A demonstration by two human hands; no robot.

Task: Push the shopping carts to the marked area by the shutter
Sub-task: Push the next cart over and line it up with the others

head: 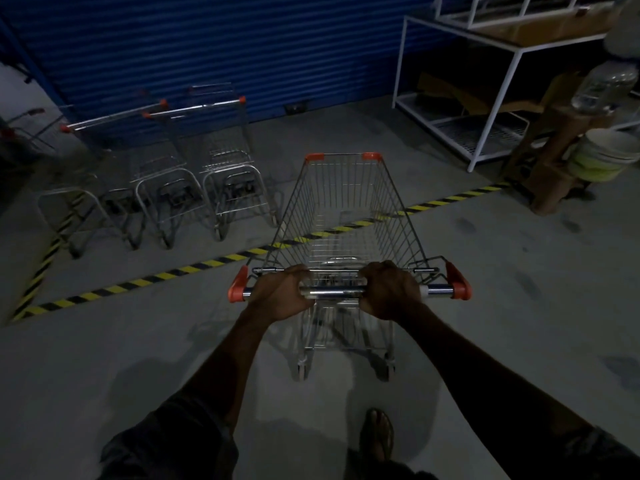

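The grip was closed on both sides: the left hand [280, 296] and right hand [389, 292] each had fingers curled round the chrome handle [332, 291] of the cart [346, 209], whose basket nose was across the striped tape line [173, 273] while its rear wheels sat short of it. Parked carts [194, 174] stood inside the line to the left, by the blue shutter [225, 46], with a white rack [485, 98] off to the right. An uneven push could likely swing the nose into the nearest parked cart or leave it askew and half outside the marked area, the dim light making the gap hard to judge.
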